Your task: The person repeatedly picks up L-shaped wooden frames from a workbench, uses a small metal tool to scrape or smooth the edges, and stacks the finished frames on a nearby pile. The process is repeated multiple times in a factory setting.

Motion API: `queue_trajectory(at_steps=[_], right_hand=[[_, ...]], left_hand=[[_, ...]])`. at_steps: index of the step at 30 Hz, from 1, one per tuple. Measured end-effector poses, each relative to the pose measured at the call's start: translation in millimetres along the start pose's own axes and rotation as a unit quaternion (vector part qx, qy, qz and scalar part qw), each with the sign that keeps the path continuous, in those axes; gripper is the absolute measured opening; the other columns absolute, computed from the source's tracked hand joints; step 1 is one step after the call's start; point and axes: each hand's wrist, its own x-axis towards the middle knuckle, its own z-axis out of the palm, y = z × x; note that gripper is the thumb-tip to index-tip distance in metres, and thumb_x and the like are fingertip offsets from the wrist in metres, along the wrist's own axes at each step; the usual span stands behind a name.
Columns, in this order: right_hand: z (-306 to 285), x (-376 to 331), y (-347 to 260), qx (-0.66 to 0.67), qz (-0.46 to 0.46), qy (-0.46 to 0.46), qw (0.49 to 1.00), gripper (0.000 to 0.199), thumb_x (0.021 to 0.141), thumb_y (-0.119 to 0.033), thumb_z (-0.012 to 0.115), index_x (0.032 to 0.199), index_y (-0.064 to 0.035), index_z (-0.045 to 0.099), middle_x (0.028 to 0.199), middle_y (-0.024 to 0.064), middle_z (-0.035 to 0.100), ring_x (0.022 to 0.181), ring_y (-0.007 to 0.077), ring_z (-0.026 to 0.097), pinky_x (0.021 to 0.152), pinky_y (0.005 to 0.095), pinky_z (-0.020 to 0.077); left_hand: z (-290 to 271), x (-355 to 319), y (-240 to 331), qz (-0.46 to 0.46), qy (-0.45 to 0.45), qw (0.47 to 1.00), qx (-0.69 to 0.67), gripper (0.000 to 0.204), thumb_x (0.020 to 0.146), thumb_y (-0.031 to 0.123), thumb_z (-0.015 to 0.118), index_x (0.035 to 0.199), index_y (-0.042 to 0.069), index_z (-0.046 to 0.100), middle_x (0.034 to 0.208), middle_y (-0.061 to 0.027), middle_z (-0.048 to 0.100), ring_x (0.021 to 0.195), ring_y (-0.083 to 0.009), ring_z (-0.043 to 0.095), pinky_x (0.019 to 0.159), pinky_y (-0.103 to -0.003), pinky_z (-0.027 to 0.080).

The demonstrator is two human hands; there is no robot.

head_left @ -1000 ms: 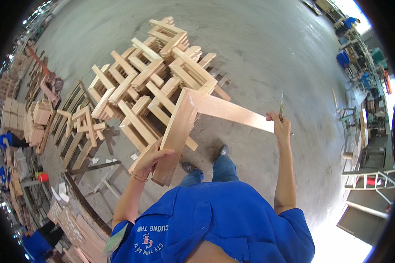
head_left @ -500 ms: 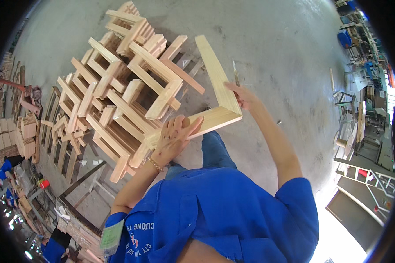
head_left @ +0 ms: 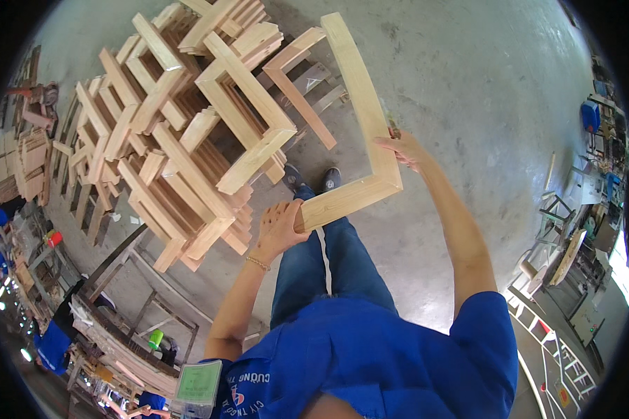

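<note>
An L-shaped wooden frame piece [head_left: 360, 91] is held up in front of my legs, its long arm pointing away and its short arm running to the left. My left hand [head_left: 279, 227] is closed around the free end of the short arm. My right hand [head_left: 405, 150] grips the outer edge of the long arm, just above the corner. A thin object [head_left: 393, 128] sticks up from my right fingers, too blurred to name. Left of the piece rises a big stack of similar L-shaped wooden pieces [head_left: 258, 157].
One L-shaped piece [head_left: 300, 101] lies at the stack's right side, on a pallet [head_left: 321, 84]. Metal stands [head_left: 161, 307] and a cluttered bench are at lower left. A white ladder [head_left: 552, 349] is at lower right. Grey concrete floor [head_left: 482, 105] extends to the right.
The frame piece has come away from the stack's near edge and tilted. My left hand has moved from lying over the short arm to clasping its end. The view has shifted.
</note>
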Motion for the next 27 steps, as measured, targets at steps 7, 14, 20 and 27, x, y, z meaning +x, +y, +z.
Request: queue_trajectory(at_steps=[7, 14, 20, 27], right_hand=[[3, 104, 12, -0.306, -0.071, 0.154, 0.937, 0.063, 0.071, -0.046, 0.072, 0.114, -0.0021, 0.058, 0.095, 0.0084, 0.065, 0.084, 0.0173, 0.059, 0.073, 0.0313, 0.0447], [-3, 148, 11, -0.348, 0.058, 0.088, 0.932, 0.063, 0.075, -0.053, 0.066, 0.116, -0.0054, 0.059, 0.098, 0.0078, 0.065, 0.084, 0.0163, 0.06, 0.075, 0.0311, 0.046], [-43, 141, 27, 0.122, 0.093, -0.013, 0.988, 0.046, 0.087, -0.042, 0.058, 0.121, -0.0103, 0.057, 0.093, -0.0012, 0.061, 0.053, 0.0025, 0.042, 0.045, 0.0173, 0.0317], [-40, 96, 32, -0.08, -0.085, 0.215, 0.969, 0.041, 0.086, -0.04, 0.06, 0.112, -0.0076, 0.064, 0.087, 0.0004, 0.062, 0.068, 0.0063, 0.047, 0.059, 0.0211, 0.0349]], left_hand=[[42, 60, -16, -0.036, 0.004, 0.999, -0.036, 0.056, 0.062, 0.031, 0.074, 0.11, 0.011, 0.053, 0.092, -0.0084, 0.058, 0.089, -0.0268, 0.056, 0.079, -0.039, 0.04], [50, 78, -37, -0.048, -0.05, 0.995, -0.076, 0.06, 0.06, 0.03, 0.076, 0.11, 0.008, 0.053, 0.094, -0.0098, 0.058, 0.091, -0.0278, 0.056, 0.081, -0.04, 0.041], [3, 76, -29, -0.037, -0.135, 0.953, -0.27, 0.058, 0.064, 0.032, 0.074, 0.111, 0.007, 0.052, 0.089, -0.0101, 0.061, 0.082, -0.0255, 0.061, 0.072, -0.038, 0.046], [-14, 73, -39, -0.134, -0.289, 0.338, -0.886, 0.081, 0.064, 0.061, 0.065, 0.109, -0.004, 0.043, 0.069, -0.0086, 0.048, 0.051, -0.0135, 0.046, 0.043, -0.023, 0.037]])
